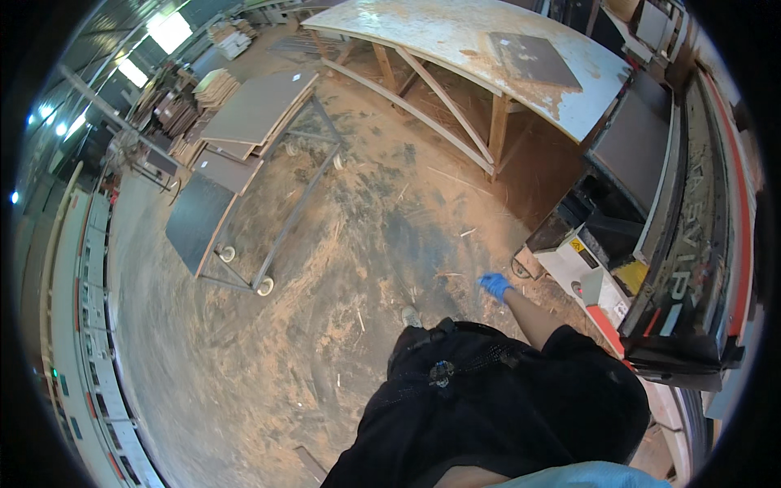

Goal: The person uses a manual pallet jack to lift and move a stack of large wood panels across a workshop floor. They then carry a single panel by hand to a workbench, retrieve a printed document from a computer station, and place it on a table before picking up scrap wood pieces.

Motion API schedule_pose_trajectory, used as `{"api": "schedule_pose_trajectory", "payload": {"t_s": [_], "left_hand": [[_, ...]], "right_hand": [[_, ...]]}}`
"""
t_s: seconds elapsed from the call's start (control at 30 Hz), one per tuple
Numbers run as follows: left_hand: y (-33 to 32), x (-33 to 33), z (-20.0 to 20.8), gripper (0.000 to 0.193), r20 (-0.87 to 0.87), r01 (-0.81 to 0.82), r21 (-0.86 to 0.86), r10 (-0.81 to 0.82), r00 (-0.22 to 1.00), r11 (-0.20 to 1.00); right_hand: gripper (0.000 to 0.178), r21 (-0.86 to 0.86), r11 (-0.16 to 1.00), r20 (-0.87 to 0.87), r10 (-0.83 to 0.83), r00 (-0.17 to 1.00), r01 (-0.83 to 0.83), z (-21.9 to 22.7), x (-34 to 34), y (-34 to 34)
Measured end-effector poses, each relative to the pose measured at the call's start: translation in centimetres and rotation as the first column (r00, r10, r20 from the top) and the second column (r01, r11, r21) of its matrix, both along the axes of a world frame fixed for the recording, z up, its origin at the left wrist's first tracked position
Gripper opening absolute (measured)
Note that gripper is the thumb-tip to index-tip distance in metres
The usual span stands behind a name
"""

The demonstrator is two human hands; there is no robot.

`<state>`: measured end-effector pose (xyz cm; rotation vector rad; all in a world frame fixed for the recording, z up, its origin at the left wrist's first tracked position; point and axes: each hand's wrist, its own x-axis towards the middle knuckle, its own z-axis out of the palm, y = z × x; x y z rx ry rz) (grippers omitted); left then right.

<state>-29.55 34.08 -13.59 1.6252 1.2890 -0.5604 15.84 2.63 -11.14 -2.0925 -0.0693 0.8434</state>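
Note:
My right hand [495,286], in a blue glove, hangs over the dusty floor beside the white machine housing [569,264]. Its fingers are small in the picture but look loosely spread, with nothing visible in them. The bare forearm comes out of a black sleeve. My left hand is out of the picture. One of my shoes [411,315] shows below the dark shirt front.
A wheeled metal cart [281,232] carries brown boards [256,110] at the left. Ahead stands a wooden-legged table [407,23] with one board [533,61] on it. A long machine beam [700,203] runs along the right. Wood scraps litter the floor [325,342].

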Motion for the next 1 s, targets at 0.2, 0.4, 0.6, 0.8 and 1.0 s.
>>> {"api": "schedule_pose_trajectory", "payload": {"t_s": [0.2,0.4,0.6,0.8,1.0], "left_hand": [[19.6,19.2,-1.0,0.012,0.241,0.170,0.147,-0.202,0.949,0.974],[24.1,50.3,5.9,0.030,0.517,0.200,0.050,-0.197,0.833,0.978],[8.9,78.4,16.8,0.041,0.716,0.406,0.277,-0.469,0.517,0.871],[-8.4,98.5,21.7,0.049,0.737,0.520,0.312,-0.548,0.396,0.795],[-18.7,112.6,22.9,0.057,0.585,0.646,0.482,-0.766,0.266,0.592]], "right_hand": [[0.031,0.015,0.954,0.371,-0.283,0.885,0.299,0.9,13.3,-1.2],[0.028,0.318,0.709,0.199,-0.699,0.686,0.630,8.9,28.7,-6.9],[0.046,0.286,0.641,0.422,-0.751,0.507,0.712,14.4,50.6,-15.9],[0.078,-0.151,0.603,0.556,-0.603,0.571,0.783,16.4,69.0,-23.1],[0.088,-0.260,0.586,0.579,-0.542,0.610,0.767,15.6,79.8,-28.7]]}}
